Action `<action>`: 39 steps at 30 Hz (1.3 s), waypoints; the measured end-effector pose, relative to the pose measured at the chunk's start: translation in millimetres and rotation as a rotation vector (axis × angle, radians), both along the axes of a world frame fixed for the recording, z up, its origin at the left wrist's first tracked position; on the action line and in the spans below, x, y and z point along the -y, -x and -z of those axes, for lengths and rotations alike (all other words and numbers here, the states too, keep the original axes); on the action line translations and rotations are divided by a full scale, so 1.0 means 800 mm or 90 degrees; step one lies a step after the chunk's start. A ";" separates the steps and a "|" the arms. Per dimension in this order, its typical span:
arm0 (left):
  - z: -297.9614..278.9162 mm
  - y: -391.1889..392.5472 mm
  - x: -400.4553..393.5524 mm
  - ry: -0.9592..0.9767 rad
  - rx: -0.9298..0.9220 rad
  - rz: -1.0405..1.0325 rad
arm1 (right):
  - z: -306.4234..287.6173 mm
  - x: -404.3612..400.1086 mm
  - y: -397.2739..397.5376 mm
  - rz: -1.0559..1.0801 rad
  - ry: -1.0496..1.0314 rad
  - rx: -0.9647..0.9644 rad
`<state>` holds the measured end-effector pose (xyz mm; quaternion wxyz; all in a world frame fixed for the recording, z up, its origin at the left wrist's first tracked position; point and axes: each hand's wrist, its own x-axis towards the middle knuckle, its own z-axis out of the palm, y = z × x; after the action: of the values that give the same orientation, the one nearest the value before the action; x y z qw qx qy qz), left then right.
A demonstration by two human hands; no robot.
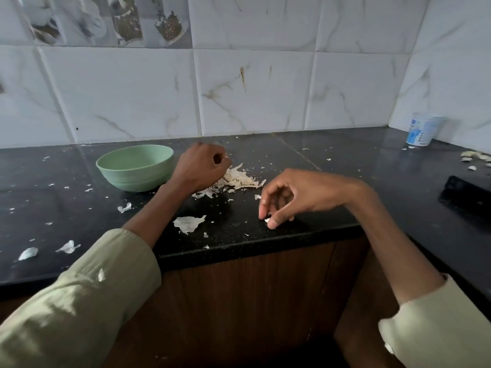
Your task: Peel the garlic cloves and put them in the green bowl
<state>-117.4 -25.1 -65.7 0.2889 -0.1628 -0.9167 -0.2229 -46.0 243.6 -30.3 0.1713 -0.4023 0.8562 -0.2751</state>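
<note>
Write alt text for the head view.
The right hand pinches a small white garlic piece near the black counter's front edge. The left hand, curled, rests by a pile of skins, beside the green bowl.

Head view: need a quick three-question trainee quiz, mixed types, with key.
1. True or false: the green bowl stands to the right of both hands.
2. Which hand pinches a small white garlic piece near the counter's front edge?
3. The pile of garlic skins lies: A) in the bowl B) on the counter between the hands C) beside the cup.

Key: 1 false; 2 right hand; 3 B.
</note>
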 end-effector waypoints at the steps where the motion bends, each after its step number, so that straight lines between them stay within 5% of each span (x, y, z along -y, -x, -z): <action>1: 0.000 -0.001 0.001 -0.003 -0.005 -0.002 | 0.004 0.002 0.002 0.003 0.009 -0.004; 10: -0.001 -0.005 0.002 -0.029 -0.007 -0.029 | -0.033 0.051 0.069 0.005 0.153 -0.123; 17: 0.000 0.002 0.011 -0.078 -0.012 -0.052 | -0.030 0.104 0.173 0.058 0.300 -0.051; 21: 0.004 0.010 0.011 -0.085 -0.008 -0.062 | 0.000 0.111 0.188 0.066 0.231 -0.142; 39: 0.002 0.015 0.010 -0.049 -0.023 -0.019 | -0.002 0.093 0.191 0.088 0.248 -0.083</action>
<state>-129.2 -33.5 -67.0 0.3151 -0.1415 -0.9043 -0.2509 -198.8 169.1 -28.8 0.0150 -0.3851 0.8217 -0.4198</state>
